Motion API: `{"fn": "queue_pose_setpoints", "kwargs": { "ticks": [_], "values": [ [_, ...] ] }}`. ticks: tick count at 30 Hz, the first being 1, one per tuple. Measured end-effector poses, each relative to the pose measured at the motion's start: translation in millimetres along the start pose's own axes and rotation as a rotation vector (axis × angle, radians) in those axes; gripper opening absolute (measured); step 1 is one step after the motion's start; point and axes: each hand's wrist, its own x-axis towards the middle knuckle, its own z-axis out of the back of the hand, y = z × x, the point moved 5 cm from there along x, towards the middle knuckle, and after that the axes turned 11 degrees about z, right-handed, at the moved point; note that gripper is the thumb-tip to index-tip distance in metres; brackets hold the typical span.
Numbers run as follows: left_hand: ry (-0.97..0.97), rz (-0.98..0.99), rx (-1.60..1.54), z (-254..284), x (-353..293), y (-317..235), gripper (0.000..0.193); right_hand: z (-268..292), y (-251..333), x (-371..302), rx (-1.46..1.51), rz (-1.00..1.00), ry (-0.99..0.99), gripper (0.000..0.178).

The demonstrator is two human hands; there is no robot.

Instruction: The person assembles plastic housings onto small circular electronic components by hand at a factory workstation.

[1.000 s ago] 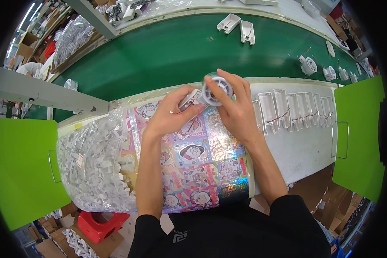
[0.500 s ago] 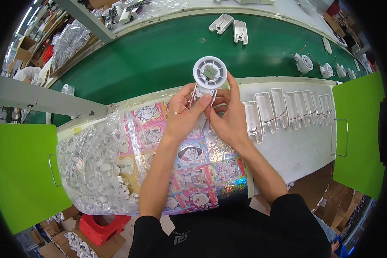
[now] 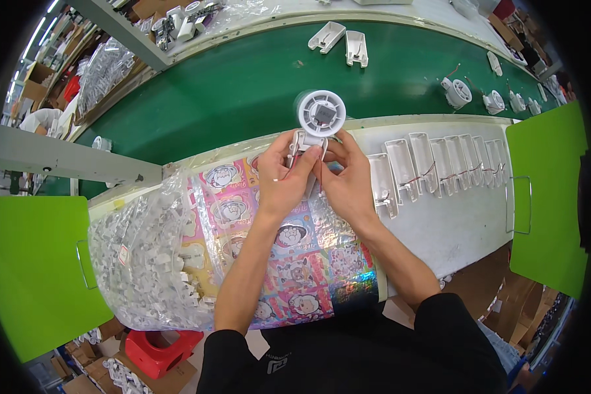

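Both my hands hold up a white fan-like part, with a round spoked head [image 3: 322, 115] on top and a narrow white shell [image 3: 300, 146] below. A dark square piece sits in the middle of the head. Thin red wires hang out of the shell between my hands. My left hand [image 3: 277, 184] grips the shell from the left, its thumb pressed across the front. From the right, my right hand [image 3: 348, 187] closes round it, fingers behind. My fingers hide much of the shell.
A row of open white shells [image 3: 398, 167] with wires lies to the right. Two shells [image 3: 356, 48] and several round heads [image 3: 458, 93] sit on the green belt [image 3: 217, 88]. A clear bag of small white parts [image 3: 138, 249] lies left on a patterned sheet [image 3: 295, 269].
The round head has tilted slightly and its middle piece looks darker. My hands keep their grip in nearly the same place. The whole view has shifted a little.
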Motion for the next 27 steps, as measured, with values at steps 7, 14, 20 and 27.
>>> {"fn": "queue_pose_setpoints", "kwargs": {
  "ticks": [7, 14, 20, 27],
  "values": [
    [0.056, 0.058, -0.058, 11, 3, -3, 0.034, -2, 5, 1, 0.076, 0.044, 0.071, 0.075],
    [-0.001, 0.182, -0.054, 30, 9, 2, 0.035, 0, 6, 6, -0.013, 0.065, 0.121, 0.075],
    [-0.192, 0.061, 0.010, 59, 24, 7, 0.032, -14, -7, -1, 0.029, 0.037, 0.109, 0.064],
    [-0.441, 0.096, 0.229, 94, 97, -8, 0.027, -14, -6, -5, -0.309, 0.288, 0.238, 0.037]
  ]
}}
